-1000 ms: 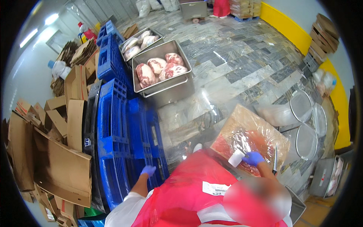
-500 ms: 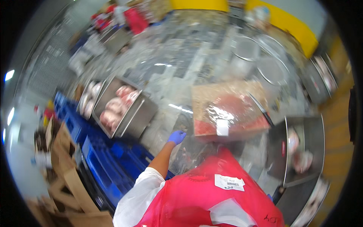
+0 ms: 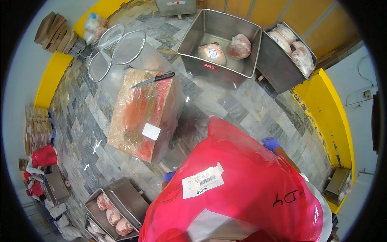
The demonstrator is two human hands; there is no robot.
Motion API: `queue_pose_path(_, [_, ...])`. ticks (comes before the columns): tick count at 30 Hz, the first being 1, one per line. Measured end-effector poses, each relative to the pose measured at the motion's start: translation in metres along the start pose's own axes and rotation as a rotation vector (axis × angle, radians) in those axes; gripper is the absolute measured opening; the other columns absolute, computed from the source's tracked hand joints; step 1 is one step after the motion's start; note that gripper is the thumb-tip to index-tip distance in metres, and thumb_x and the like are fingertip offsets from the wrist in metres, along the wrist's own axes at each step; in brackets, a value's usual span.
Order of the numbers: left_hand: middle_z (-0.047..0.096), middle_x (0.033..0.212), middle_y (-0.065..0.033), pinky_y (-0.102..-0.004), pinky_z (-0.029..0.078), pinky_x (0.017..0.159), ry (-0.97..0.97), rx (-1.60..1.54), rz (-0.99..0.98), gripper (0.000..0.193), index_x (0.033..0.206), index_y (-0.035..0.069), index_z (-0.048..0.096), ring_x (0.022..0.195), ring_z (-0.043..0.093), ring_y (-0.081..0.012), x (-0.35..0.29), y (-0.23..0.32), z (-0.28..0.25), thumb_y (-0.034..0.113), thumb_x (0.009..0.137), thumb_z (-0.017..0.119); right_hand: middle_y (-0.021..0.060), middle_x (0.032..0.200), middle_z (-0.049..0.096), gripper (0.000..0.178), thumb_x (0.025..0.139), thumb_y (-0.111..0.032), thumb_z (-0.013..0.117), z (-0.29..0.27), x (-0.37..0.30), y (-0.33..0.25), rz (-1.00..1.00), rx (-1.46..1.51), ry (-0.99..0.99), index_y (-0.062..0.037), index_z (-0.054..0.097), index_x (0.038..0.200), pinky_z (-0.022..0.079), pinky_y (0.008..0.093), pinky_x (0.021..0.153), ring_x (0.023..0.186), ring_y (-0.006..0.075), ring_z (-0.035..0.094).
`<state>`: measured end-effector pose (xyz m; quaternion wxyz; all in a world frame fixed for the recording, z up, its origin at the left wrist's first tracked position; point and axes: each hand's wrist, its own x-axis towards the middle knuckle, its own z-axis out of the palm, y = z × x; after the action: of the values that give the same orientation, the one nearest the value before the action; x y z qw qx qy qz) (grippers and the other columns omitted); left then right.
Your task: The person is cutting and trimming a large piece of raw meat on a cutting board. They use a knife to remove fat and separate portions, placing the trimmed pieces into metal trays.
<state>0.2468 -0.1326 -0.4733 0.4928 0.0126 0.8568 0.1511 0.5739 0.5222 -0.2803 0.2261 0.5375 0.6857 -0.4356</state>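
I wear a red plastic apron with a white label on it, and blue gloves. My left hand only peeks out beside the apron, close to the near corner of a cardboard box of red meat wrapped in clear plastic. A black-handled knife lies on the box's far edge. My right hand hangs over the stone floor at my right side, holding nothing. Neither hand touches the box.
Two steel bins with wrapped meat cuts stand ahead: one and one further right. More meat trays stand at lower left. Round wire sieves lie on the floor. Yellow curb runs along the right. Cardboard stacks sit at left.
The view has swung round. My right hand, earlier on the wrapped meat on the box, is now off it at my side. My left hand has drawn in beside the apron.
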Motion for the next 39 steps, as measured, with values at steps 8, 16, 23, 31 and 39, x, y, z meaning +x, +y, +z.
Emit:
queue_pose_path(8, [0.071, 0.091, -0.0086, -0.0299, 0.040, 0.047, 0.199, -0.674, -0.219, 0.044, 0.126, 0.004, 0.061, 0.061, 0.064, -0.0175, -0.047, 0.122, -0.074, 0.038, 0.098, 0.065, 0.0157, 0.091, 0.074, 0.047, 0.094, -0.039, 0.062, -0.048, 0.062, -0.018, -0.027, -0.109, -0.047, 0.0042, 0.072, 0.110, 0.057, 0.0373, 0.070, 0.073, 0.0224, 0.069])
queue_pose_path(16, [0.073, 0.097, -0.0094, -0.0290, 0.044, 0.054, 0.283, -0.804, -0.206, 0.042, 0.122, 0.003, 0.065, 0.067, 0.067, -0.0160, -0.057, 0.212, -0.085, 0.038, 0.098, 0.067, 0.0160, 0.090, 0.072, 0.047, 0.095, -0.041, 0.059, -0.093, 0.201, -0.066, -0.233, -0.115, -0.028, 0.0021, 0.071, 0.109, 0.056, 0.0391, 0.069, 0.079, 0.0223, 0.070])
queue_pose_path(23, [0.073, 0.099, -0.0099, -0.0299, 0.050, 0.060, 0.249, -0.665, -0.159, 0.045, 0.124, 0.000, 0.068, 0.071, 0.067, -0.0160, -0.092, 0.280, -0.068, 0.036, 0.097, 0.069, 0.0158, 0.098, 0.074, 0.043, 0.095, -0.038, 0.063, -0.146, 0.310, -0.110, -0.627, -0.625, 0.040, -0.0001, 0.072, 0.112, 0.057, 0.0401, 0.073, 0.082, 0.0261, 0.071])
queue_pose_path(31, [0.076, 0.101, -0.0181, -0.0339, 0.057, 0.071, 0.208, -0.398, 0.000, 0.049, 0.124, -0.004, 0.068, 0.077, 0.071, -0.0193, -0.050, 0.292, -0.101, 0.036, 0.096, 0.070, 0.0189, 0.102, 0.074, 0.042, 0.095, -0.040, 0.063, -0.176, 0.318, -0.223, -0.214, -0.159, 0.084, -0.0031, 0.073, 0.112, 0.055, 0.0426, 0.083, 0.089, 0.0315, 0.071])
queue_pose_path(39, [0.074, 0.114, -0.0221, -0.0351, 0.056, 0.088, 0.105, -0.320, 0.143, 0.049, 0.127, -0.004, 0.066, 0.099, 0.072, -0.0239, 0.049, 0.388, -0.160, 0.035, 0.098, 0.069, 0.0207, 0.114, 0.072, 0.043, 0.094, -0.040, 0.062, -0.199, 0.264, -0.289, -0.276, -0.099, 0.278, -0.0054, 0.072, 0.117, 0.053, 0.0431, 0.095, 0.108, 0.0363, 0.069])
